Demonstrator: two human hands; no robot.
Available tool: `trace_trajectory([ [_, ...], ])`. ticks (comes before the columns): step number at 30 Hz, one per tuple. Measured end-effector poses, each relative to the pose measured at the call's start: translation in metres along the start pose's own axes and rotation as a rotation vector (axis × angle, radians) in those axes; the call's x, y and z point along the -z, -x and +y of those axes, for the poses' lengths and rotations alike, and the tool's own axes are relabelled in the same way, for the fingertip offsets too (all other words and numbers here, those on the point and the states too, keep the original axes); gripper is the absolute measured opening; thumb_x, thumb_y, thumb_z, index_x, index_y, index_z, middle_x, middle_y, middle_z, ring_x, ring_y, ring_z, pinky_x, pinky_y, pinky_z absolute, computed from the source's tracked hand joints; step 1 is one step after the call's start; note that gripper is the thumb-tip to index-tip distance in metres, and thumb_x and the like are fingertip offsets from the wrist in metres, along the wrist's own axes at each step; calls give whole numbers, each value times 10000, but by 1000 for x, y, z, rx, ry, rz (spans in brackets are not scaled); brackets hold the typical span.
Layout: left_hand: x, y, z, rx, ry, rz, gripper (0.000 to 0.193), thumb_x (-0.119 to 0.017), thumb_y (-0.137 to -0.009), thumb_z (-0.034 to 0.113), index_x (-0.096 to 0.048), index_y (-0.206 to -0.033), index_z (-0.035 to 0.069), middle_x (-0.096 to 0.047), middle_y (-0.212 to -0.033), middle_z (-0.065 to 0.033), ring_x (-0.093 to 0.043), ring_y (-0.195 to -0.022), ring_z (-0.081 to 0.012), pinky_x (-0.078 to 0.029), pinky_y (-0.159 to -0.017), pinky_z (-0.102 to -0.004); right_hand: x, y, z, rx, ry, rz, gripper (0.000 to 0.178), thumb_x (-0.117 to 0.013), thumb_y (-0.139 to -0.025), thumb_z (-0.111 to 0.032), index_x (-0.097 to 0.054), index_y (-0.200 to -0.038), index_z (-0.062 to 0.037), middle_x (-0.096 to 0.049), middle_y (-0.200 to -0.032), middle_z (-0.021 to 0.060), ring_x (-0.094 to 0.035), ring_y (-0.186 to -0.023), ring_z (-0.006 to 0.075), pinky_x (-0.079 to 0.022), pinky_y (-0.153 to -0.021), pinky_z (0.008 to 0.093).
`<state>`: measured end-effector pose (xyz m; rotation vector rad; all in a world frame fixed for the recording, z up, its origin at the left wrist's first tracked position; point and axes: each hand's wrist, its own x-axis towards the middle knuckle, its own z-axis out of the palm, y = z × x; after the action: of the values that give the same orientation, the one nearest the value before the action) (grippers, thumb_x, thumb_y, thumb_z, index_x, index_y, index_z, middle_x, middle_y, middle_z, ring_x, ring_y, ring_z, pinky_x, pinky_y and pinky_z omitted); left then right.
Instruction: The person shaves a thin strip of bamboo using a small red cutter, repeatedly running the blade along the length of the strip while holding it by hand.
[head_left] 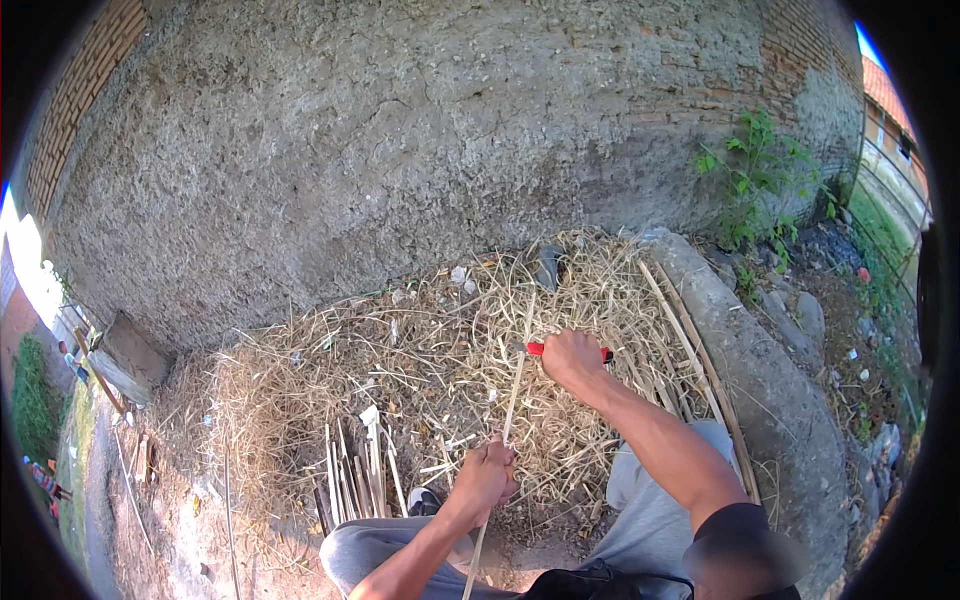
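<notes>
My left hand (pixel 483 478) is closed round a long, pale, thin strip that looks like split bamboo (pixel 515 400). The strip slants from between my legs up past the knife. My right hand (pixel 573 360) grips a red-handled knife (pixel 536 349), its handle end showing beyond my fist. The blade lies across the strip's upper part; whether it cuts in cannot be made out. Beneath both hands spreads a heap of curly, straw-coloured shavings (pixel 590 285). Left of my left hand, several short split sticks (pixel 355 475) lie side by side by my knee.
A rough plastered wall (pixel 400 150) rises ahead. Two long strips (pixel 695 350) rest along a stone slab (pixel 760 400) on my right. A leafy green plant (pixel 755 170) grows at the wall's right. My grey-trousered legs (pixel 650 510) frame the near ground.
</notes>
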<state>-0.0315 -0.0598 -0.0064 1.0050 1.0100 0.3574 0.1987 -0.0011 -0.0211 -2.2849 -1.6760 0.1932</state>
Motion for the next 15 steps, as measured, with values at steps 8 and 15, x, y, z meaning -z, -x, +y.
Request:
trace_trajectory([
  [8, 5, -1, 2, 143, 116, -93, 337, -294, -1067, 311, -414, -829, 106, -289, -557, 54, -242, -405, -61, -179, -361, -265, 1, -27, 36, -70, 148, 135, 250, -511, -889, -103, -720, -785, -13, -698, -737, 180, -706, -719, 295, -534, -624, 429],
  [15, 5, -6, 12, 187, 156, -155, 365, -284, -1075, 348, -410, -828, 111, -307, -577, 54, -233, -426, -57, -171, -370, -246, 7, -29, 30, -225, -48, 13, 245, -494, -886, -62, -721, -821, 6, -706, -823, 213, -708, -740, 311, -549, -667, 448],
])
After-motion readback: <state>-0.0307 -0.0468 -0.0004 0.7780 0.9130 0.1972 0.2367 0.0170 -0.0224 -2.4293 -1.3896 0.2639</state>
